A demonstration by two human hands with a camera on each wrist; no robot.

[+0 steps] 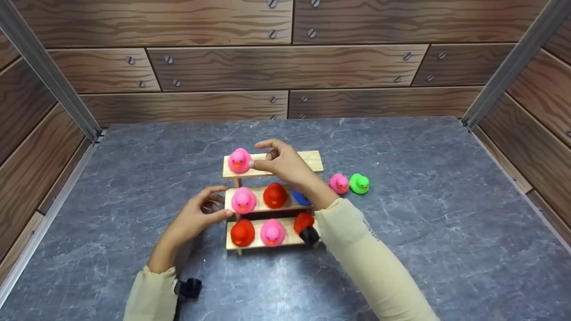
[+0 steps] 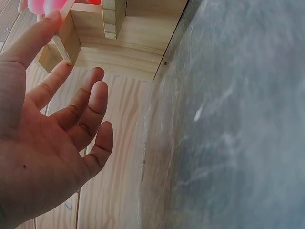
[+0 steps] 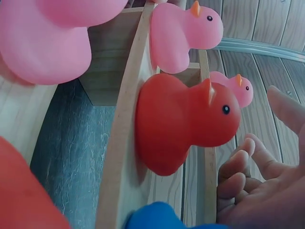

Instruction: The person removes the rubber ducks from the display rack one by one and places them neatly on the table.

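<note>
A three-step wooden stand (image 1: pixel 308 161) holds rubber ducks. My left hand (image 1: pixel 196 214) grips the left end of its middle step, thumb at the front edge and index finger at the back; the other fingers are loosely bent in the left wrist view. On the top step a pink duck (image 1: pixel 239 161) stands at the left end. My right hand (image 1: pixel 285 162) is just right of it, thumb tip close to or touching its side, index finger apart. The middle step bears a pink duck (image 1: pixel 243 200), a red duck (image 3: pixel 176 124) and a partly hidden blue duck (image 1: pixel 301 197).
Along the bottom step are a red duck (image 1: pixel 242 233), a pink duck (image 1: pixel 272 232) and another red duck (image 1: pixel 303 220), partly covered by the right wrist camera (image 1: pixel 309 236). A pink duck (image 1: pixel 339 183) and a green duck (image 1: pixel 359 183) sit on the grey tabletop (image 1: pixel 428 214).
</note>
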